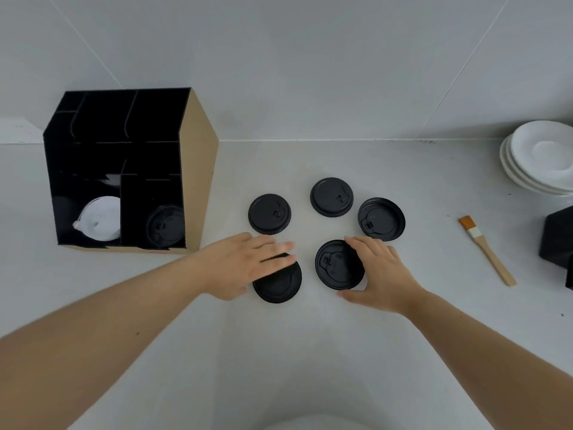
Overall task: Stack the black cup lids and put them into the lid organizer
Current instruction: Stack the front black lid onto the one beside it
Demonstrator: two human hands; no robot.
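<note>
**Two hands closing on the first pair of lids**

A person's arms are reaching in from the near edge of the counter [310, 352], working toward five black lids lying loose in a ring. The left hand [245, 265] is lying flat and open over the near-left lid [279, 285], fingers spread and blurred, covering its upper edge; whether it is pressing on the lid cannot be told, and it has hold of nothing yet. The right hand [379, 274] is cupping the near-right lid [338, 264], fingers curling over its far rim and thumb coming round the near side, half closed on it though the lid appears to be resting on the counter.

To do this step well, the right hand is probably best pinching the rim on opposite sides, lifting the lid level and seating it squarely on its neighbour so the rims nest; lids lying opposite ways up would likely need turning first.

Beyond the hands, three more lids are waiting: the left lid [269, 214], the far lid [331, 197] and the right lid [381, 219].

Farther left, the organizer [198, 181] is standing open-fronted, black lids [166, 226] in its lower right compartment, white lids [99, 218] in the one beside. At right, a brush [486, 249] and stacked plates [539, 156] are lying well apart from the work.
</note>
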